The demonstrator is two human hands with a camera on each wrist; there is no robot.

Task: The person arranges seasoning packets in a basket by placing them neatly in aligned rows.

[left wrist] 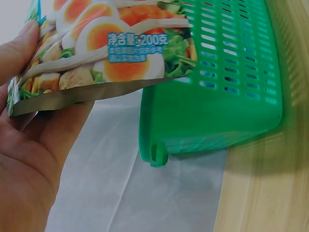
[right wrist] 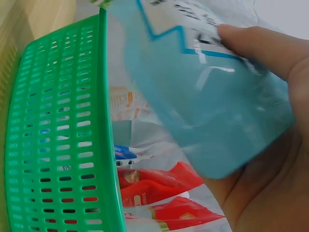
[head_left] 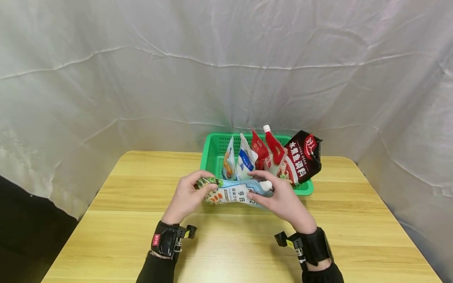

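Nearest to me, 2 wrists with black straps lead up from the lower edge onto the wooden desk (head_left: 141, 236). My left hand (head_left: 185, 196) and right hand (head_left: 279, 196) hold 1 pale blue salad dressing pouch (head_left: 235, 192) between them, just above the desk and right in front of the green basket (head_left: 212, 151).

The pouch lies on its side, its long axis running left to right across the head view. Its white cap (head_left: 266, 185) points to my right, and its flat sealed bottom, printed with salad and sliced egg, points to my left.

Left hand: palm turned inward, fingers (left wrist: 58, 145) curled round the sealed bottom edge, thumb on the printed face, so the end is pinched. The left wrist view shows that printed end (left wrist: 111, 53) close against the basket's outer wall (left wrist: 217, 96).

Right hand: palm turned inward toward the left hand, fingers (right wrist: 256, 43) wrapped over the pouch's blue body (right wrist: 212, 116) near the cap, gripping it.

Beyond the hands, the basket stands on the desk and holds 5 upright packs: 2 white-and-blue pouches (head_left: 245, 159), a red pouch (head_left: 259, 151), a red pouch with a white spout (head_left: 275, 149) and a dark sachet (head_left: 303, 157) leaning over the right rim. Farthest back hangs a creased white cloth (head_left: 226, 59).
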